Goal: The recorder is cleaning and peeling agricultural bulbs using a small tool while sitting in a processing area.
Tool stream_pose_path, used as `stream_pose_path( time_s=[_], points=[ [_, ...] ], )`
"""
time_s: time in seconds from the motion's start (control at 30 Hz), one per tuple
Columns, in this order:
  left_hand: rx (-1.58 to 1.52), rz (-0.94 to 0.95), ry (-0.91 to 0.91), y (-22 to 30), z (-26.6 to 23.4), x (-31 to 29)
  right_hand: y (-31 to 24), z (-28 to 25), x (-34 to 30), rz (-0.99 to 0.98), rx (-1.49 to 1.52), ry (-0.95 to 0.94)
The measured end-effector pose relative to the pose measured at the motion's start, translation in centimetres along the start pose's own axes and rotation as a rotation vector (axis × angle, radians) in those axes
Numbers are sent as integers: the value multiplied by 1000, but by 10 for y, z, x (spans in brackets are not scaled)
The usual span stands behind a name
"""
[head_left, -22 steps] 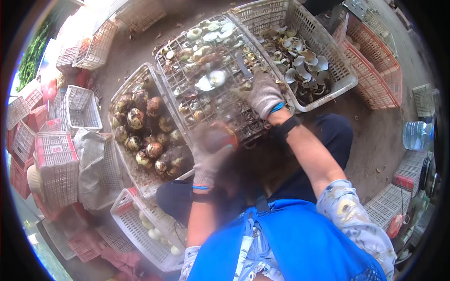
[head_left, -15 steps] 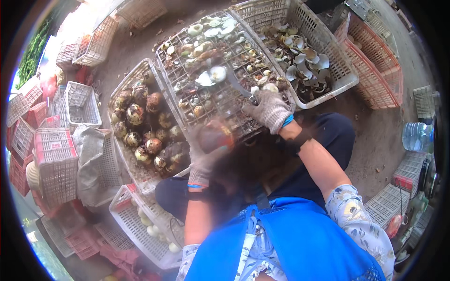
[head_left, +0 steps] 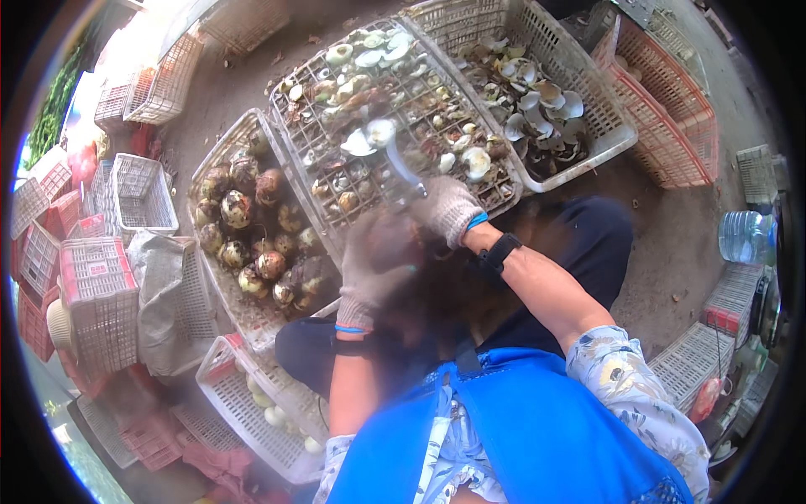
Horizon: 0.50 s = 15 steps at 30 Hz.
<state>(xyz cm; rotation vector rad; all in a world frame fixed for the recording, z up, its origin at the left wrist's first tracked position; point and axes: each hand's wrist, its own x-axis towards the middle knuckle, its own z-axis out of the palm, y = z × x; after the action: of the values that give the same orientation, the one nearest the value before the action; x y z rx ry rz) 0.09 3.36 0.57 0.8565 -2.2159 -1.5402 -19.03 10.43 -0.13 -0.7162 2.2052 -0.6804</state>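
The right hand (head_left: pixel 451 210) grips a curved knife (head_left: pixel 402 166), blade toward eleven o'clock — the left hand (head_left: pixel 366 275) clasps a blurred bulb (head_left: pixel 397 238), crated bulbs (head_left: pixel 237 210) at its nine o'clock.

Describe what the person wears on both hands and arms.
The left hand and right hand wear pale greyish knitted gloves with bright blue edging at the cuffs. A black band circles the right wrist; a blurred dark band shows at the left. The light blue floral sleeves stop well short of the wrists.
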Motion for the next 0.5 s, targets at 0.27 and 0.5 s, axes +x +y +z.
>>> stream_pose_path(
  time_s=[0.27, 0.5],
  points=[
    [-20, -91, 99, -30, -8, -9, 29, 22, -12, -110, 146, 157],
    [-57, -50, 257, -42, -3, -2, 42, 24, -19, -208, 231, 295]
  ],
)
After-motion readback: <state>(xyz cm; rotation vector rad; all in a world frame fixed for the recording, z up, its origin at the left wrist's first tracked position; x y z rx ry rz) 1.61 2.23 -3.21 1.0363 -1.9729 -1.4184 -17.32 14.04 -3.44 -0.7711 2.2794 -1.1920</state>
